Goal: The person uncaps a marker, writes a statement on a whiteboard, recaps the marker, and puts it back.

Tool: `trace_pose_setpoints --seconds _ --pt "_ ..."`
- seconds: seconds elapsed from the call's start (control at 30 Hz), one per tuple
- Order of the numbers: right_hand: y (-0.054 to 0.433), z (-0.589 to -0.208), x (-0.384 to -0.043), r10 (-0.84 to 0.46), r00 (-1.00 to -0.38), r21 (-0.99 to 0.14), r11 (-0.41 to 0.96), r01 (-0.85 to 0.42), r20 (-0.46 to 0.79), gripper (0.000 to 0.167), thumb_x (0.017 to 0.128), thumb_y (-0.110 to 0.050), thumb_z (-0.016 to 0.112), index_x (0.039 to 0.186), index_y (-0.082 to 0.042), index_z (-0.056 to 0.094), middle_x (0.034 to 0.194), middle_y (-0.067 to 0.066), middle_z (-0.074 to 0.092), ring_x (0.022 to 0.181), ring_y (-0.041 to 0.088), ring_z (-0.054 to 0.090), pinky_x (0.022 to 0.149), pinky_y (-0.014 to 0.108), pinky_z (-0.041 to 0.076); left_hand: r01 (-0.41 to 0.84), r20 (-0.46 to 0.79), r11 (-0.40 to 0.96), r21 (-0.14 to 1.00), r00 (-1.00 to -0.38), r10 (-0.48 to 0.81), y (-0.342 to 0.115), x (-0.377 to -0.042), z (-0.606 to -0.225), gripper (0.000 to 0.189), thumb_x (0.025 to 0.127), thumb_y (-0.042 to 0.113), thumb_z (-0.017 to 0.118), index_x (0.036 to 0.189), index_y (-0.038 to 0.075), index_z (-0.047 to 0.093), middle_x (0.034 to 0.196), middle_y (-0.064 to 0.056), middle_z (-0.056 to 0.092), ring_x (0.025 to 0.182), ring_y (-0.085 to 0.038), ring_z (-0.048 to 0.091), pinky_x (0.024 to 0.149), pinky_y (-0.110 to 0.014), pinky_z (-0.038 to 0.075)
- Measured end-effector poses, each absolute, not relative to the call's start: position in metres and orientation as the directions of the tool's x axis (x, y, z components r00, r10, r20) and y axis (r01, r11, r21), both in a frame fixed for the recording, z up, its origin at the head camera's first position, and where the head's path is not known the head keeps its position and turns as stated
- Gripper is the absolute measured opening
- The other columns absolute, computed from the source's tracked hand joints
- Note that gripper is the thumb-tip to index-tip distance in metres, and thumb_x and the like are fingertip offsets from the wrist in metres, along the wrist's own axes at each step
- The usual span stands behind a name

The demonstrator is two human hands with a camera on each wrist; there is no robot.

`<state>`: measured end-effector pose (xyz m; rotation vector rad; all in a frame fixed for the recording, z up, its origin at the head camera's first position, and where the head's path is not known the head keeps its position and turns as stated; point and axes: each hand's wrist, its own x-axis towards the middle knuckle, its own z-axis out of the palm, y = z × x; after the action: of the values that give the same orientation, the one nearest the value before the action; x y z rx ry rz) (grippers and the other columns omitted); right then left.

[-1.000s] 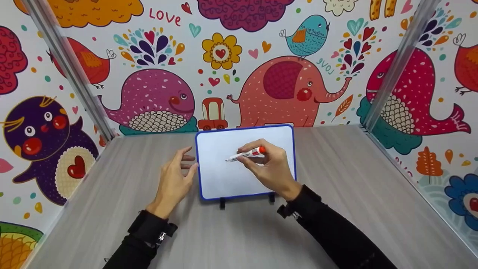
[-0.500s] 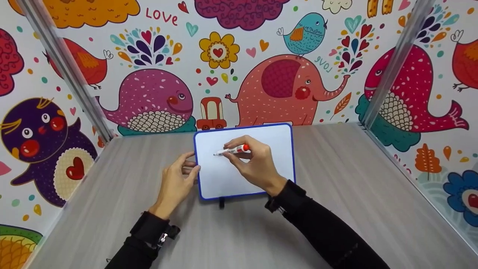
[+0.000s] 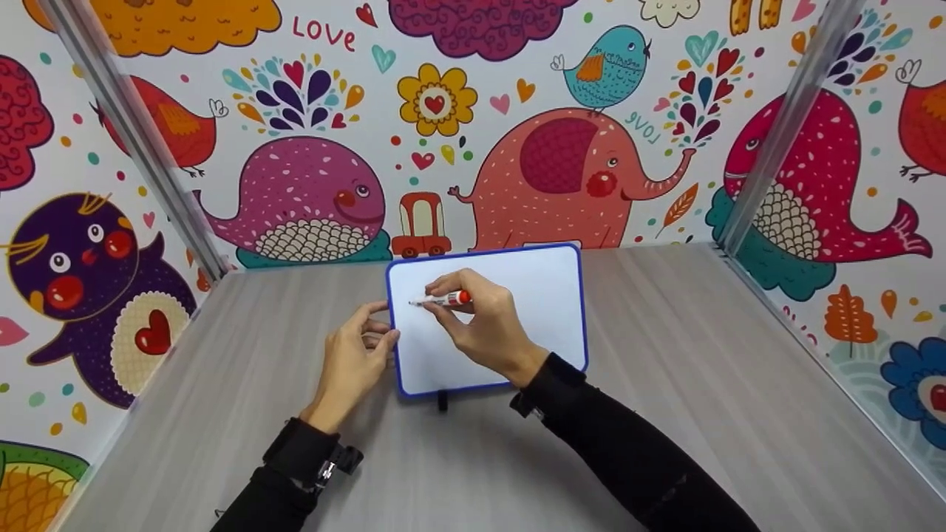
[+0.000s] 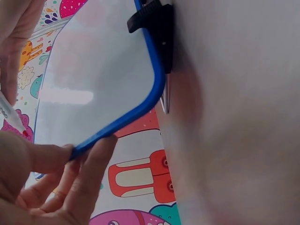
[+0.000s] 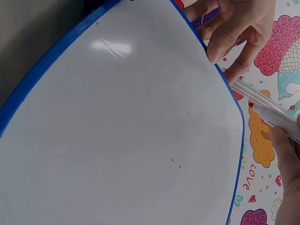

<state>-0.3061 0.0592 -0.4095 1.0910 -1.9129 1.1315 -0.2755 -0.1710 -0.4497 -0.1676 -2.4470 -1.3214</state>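
A small whiteboard [image 3: 547,295] with a blue frame leans upright on the table. At its left edge my left hand [image 3: 355,362] pinches the frame, thumb at the front and fingers behind, as the left wrist view shows on the blue rim [image 4: 152,91]. My right hand [image 3: 484,325] holds a white marker [image 3: 451,298] with a red end between thumb and fingers. The marker's tip points left, close over the upper left of the board. In the right wrist view, a few tiny dark specks [image 5: 178,164] dot the white surface.
A black clip foot [image 3: 443,401] supports the board's lower edge, with a thin metal wire [image 4: 166,93] behind it. The grey wood-grain table [image 3: 665,369] meets a patterned back wall [image 3: 436,170]. Metal posts [image 3: 776,133] stand at the corners.
My right hand has moved left across the board with the marker, from the middle to the upper left. My left hand has come in from beside the board and taken hold of its left edge.
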Motion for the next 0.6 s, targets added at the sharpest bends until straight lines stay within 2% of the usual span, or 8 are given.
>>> trace_pose_setpoints --seconds 0.37,0.6 --pt "0.051 -0.419 -0.311 -0.36 -0.402 -0.306 0.295 -0.905 0.842 0.028 0.097 0.002 0.092 0.115 -0.001 0.071 0.114 0.015 0.084 0.112 0.025 0.087 0.096 0.029 0.072 0.241 0.323 0.541 0.806 -0.945 -0.06 -0.172 -0.272 -0.449 0.046 0.108 0.0 0.081 0.152 0.005 0.07 0.114 -0.02 0.087 0.09 -0.031 0.087 0.074 -0.032 0.073" --pt "0.047 -0.423 -0.313 -0.376 -0.379 -0.273 0.306 -0.912 0.846 0.028 0.098 0.002 0.092 0.116 -0.001 0.071 0.114 0.015 0.084 0.114 0.026 0.087 0.102 0.031 0.071 0.232 0.307 0.525 0.819 -0.95 -0.06 -0.172 -0.272 -0.448 0.046 0.108 0.0 0.08 0.153 0.007 0.07 0.115 -0.02 0.086 0.092 -0.03 0.087 0.074 -0.029 0.072"
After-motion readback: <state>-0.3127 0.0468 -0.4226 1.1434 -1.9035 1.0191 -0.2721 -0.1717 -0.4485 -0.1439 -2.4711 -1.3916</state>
